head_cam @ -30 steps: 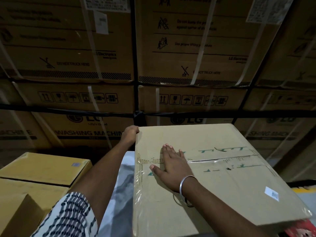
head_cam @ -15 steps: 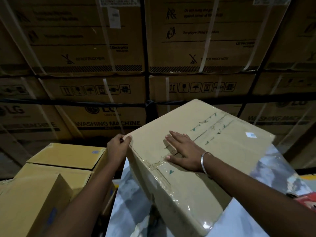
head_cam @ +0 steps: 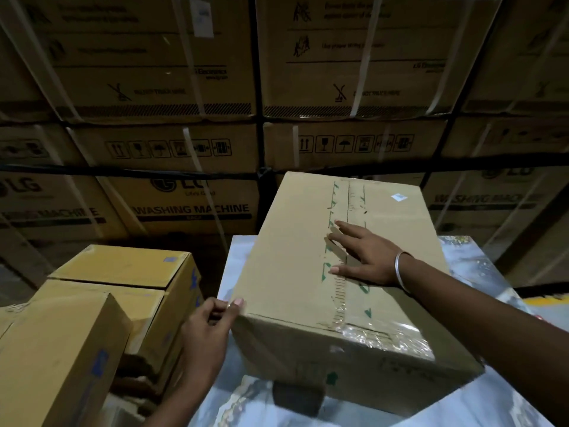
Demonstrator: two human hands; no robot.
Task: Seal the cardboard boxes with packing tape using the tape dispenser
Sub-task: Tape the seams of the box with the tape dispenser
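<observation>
- Cardboard box (head_cam: 292,266) sits centre-right on a shiny wrapped surface (head_cam: 480,272), long axis running near to far; taped seam (head_cam: 348,229) runs along the top and wraps over the near edge w/ crinkled clear tape (head_cam: 388,335).
- Right hand (head_cam: 366,257): flat, fingers straight, pressing on the seam mid-box. Nothing grasped.
- Left hand (head_cam: 209,331): fingers and thumb curled round the box's near-left corner, gripping it.
- Step in hand, prob.: squaring/positioning the box, or rubbing tape down. To do well: keep the palm flat on the seam so flaps don't lift, pivot from the corner, don't drag over the wrinkled tape end.
- Tape dispenser: not in view, so no more tape can go on until it's fetched.
- Around: yellow-brown boxes (head_cam: 123,272) stacked left, just beside the left hand; tight gap there, knuckles could knock them. Wall of strapped washing-machine cartons (head_cam: 191,208) on the far side.
- Near box edge overhangs something dark underneath; can't tell what.
</observation>
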